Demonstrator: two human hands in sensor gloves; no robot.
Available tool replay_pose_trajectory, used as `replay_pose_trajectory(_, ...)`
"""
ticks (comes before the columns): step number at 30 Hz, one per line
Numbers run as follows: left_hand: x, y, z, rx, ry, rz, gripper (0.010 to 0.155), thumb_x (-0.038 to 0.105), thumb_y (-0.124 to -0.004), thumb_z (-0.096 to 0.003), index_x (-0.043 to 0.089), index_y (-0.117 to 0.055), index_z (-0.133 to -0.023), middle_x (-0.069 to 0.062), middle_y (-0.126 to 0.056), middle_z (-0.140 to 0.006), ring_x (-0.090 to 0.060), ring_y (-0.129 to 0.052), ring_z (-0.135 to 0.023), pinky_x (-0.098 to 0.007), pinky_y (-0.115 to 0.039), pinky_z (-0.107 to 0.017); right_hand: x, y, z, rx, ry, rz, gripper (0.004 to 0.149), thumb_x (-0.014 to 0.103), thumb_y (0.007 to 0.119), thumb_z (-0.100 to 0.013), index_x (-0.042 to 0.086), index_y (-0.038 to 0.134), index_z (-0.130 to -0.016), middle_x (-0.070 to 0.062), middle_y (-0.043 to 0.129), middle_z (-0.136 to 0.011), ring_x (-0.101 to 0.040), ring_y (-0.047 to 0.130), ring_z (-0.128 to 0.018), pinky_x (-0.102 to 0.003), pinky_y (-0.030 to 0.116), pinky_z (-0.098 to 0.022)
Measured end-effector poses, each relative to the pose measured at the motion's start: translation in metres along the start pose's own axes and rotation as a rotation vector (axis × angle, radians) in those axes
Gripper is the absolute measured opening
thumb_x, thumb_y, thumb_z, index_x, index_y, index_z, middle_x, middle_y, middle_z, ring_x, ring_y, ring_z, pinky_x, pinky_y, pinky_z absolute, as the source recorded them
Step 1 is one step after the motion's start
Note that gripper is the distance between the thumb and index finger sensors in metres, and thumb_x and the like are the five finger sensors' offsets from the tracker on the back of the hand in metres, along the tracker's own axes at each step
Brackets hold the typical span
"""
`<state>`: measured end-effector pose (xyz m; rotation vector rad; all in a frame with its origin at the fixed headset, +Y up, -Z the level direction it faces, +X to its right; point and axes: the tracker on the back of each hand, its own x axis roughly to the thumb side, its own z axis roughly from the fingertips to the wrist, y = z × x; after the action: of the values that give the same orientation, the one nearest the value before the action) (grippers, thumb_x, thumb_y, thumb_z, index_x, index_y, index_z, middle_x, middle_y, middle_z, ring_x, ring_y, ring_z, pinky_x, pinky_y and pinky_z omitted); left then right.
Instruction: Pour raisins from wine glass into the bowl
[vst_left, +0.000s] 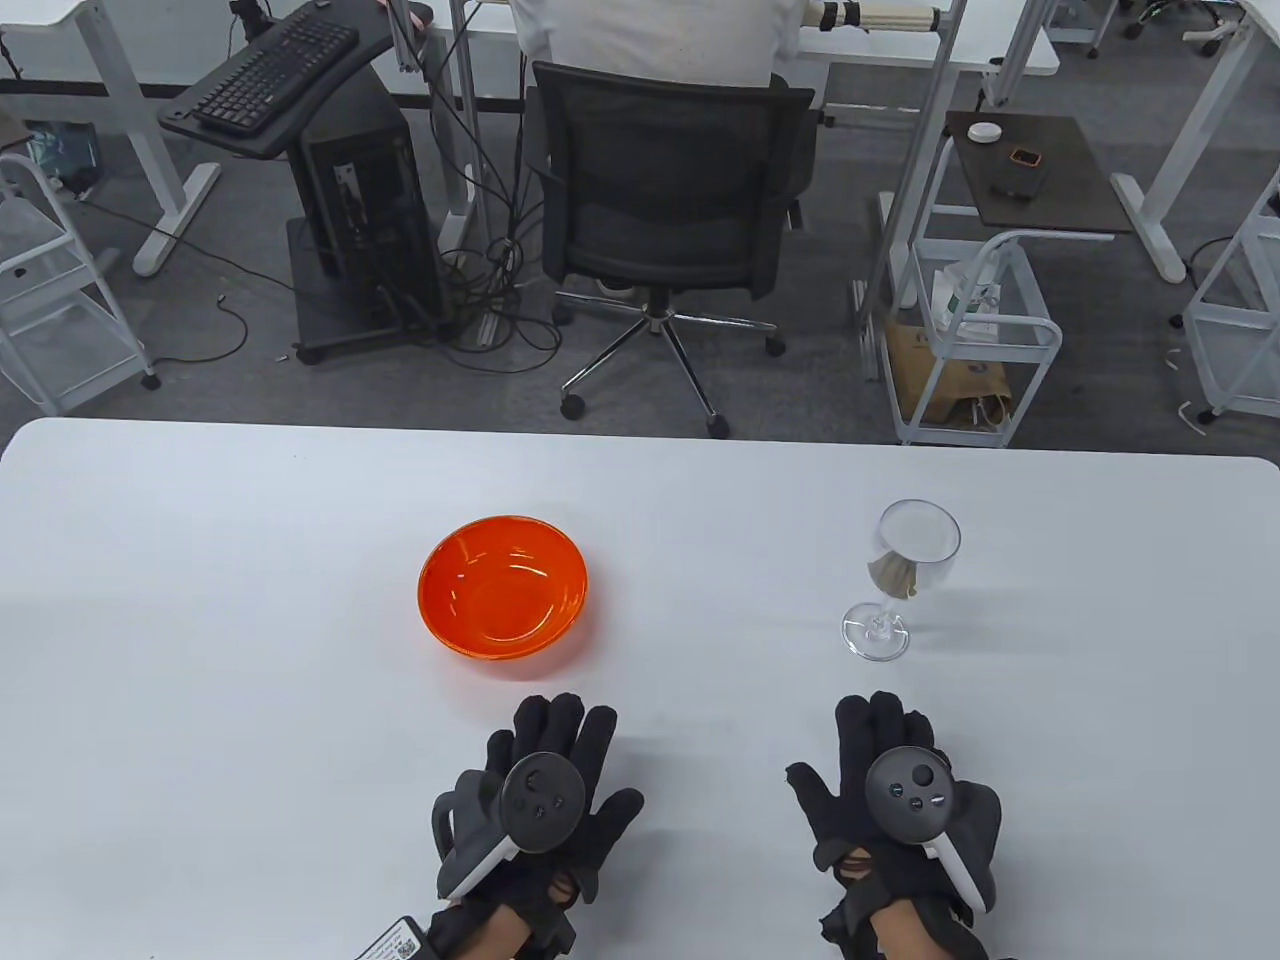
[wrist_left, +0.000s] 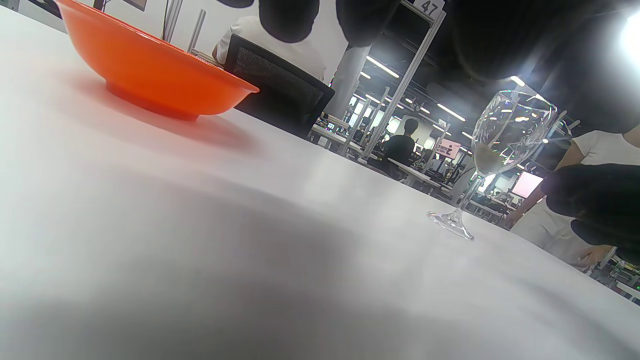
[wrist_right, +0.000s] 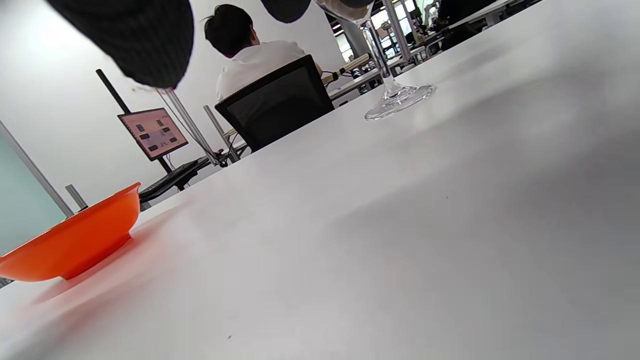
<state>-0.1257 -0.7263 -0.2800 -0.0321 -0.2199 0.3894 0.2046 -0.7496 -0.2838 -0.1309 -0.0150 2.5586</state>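
Two hands lie flat on a big white counter (vst_left: 200, 600), and we have not started the job yet.

Biggest of our things is the orange bowl (vst_left: 503, 587). It sits left of the middle, just past our left hand (vst_left: 545, 800), and we see nothing in it. It looks like hard, shiny plastic, wide and low, so we think it will stay put when raisins drop in.

Next come our hands. Our left hand rests palm down, fingers spread wide, holding nothing. Our right hand (vst_left: 895, 790) rests the same way, fingers wide, holding nothing.

Then comes the wine glass (vst_left: 905, 580). It stands upright on the right side, well apart from the bowl and near our right hand. It is thin, clear glass, so we think it can break and may slip. It looks light, and tall on a small foot, so it may tip over. We would take it by the stem or low on the cup.

Smallest are the raisins (vst_left: 893, 575), a pale little pile at the bottom of the glass.
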Motion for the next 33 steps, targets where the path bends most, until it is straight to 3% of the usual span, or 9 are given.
replay_pose_trajectory(8,0.0,0.001,-0.001,-0.005,-0.01,0.005,0.08,0.061,-0.076,-0.0419,0.031,-0.048,-0.111,-0.013,-0.042,-0.122,-0.044,-0.031,-0.111,-0.065,-0.029,-0.075,-0.02,-0.009,-0.013,-0.055,0.104,-0.161,0.086,0.052,0.078,-0.052,0.012,0.026,-0.109,-0.025,0.018,-0.117,-0.063,0.014,-0.101,-0.072,0.013,-0.071)
replay_pose_trajectory(20,0.001,-0.002,-0.003,-0.028,-0.02,0.018,0.08,0.061,-0.076,-0.042,0.03,-0.048,-0.111,-0.013,-0.042,-0.121,-0.044,-0.031,-0.11,-0.065,-0.029,-0.075,-0.039,-0.025,-0.058,-0.092,0.295,-0.473,0.089,0.049,0.083,-0.052,0.01,0.027,-0.109,-0.026,0.02,-0.117,-0.063,0.015,-0.101,-0.072,0.016,-0.071)
replay_pose_trajectory(33,-0.006,-0.004,-0.011,-0.066,0.01,0.038,0.08,0.061,-0.076,-0.042,0.03,-0.049,-0.111,-0.013,-0.042,-0.121,-0.044,-0.03,-0.11,-0.065,-0.028,-0.075,-0.051,-0.02,-0.128,-0.121,0.434,-0.487,0.08,0.039,0.089,-0.052,0.012,0.038,-0.108,-0.024,0.028,-0.117,-0.063,0.019,-0.101,-0.073,0.02,-0.071)
